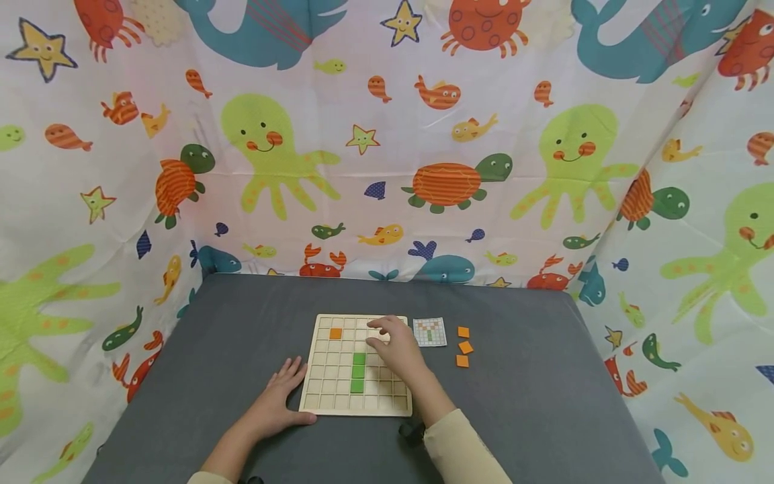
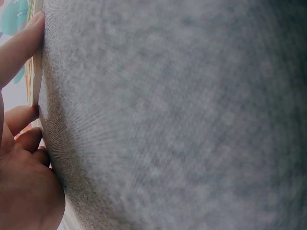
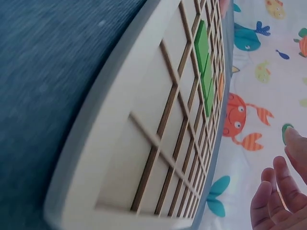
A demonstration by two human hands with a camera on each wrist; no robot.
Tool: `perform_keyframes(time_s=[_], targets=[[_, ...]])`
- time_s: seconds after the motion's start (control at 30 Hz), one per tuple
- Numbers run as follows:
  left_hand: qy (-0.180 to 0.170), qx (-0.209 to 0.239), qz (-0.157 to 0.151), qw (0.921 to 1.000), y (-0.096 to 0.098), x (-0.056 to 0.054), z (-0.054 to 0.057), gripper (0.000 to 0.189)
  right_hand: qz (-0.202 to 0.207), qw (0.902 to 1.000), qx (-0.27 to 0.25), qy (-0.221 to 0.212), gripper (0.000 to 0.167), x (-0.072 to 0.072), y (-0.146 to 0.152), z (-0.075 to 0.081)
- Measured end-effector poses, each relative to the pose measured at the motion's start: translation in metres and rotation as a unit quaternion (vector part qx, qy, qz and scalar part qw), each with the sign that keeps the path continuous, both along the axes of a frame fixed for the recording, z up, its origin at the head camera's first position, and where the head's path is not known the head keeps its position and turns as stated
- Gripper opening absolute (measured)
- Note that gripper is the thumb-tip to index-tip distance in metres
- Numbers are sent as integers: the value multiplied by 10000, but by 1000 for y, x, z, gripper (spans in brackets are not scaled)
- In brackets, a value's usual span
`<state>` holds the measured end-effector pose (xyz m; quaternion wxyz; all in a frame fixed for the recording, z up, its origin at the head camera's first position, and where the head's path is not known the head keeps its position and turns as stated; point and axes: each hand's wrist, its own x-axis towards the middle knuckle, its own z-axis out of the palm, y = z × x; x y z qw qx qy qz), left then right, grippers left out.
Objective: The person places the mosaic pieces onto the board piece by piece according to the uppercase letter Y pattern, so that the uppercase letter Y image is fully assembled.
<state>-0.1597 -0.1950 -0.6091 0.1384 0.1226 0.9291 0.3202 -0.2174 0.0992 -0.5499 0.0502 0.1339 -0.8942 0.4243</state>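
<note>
A wooden grid board lies on the table. Three green square tiles form a column near its middle, and one orange tile sits in a cell at the upper left. My left hand rests at the board's lower left corner, fingers along the left side and thumb at the front edge. Over the board's upper right part is my right hand, thumb and forefinger spread apart with nothing seen between them. In the right wrist view, the right hand's fingers are loosely bent above the board.
Right of the board lies a small pattern card printed with a coloured grid. Beyond it, three loose orange tiles lie in a rough column on the grey table. A curtain printed with sea animals surrounds the back and sides.
</note>
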Motion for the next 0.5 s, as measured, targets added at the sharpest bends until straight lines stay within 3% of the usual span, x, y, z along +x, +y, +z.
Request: perform_keyframes(time_s=[0.5], targets=[[-13, -29, 15, 10000, 1, 0, 2, 117, -636, 9974, 4, 349, 33, 3, 50, -6]])
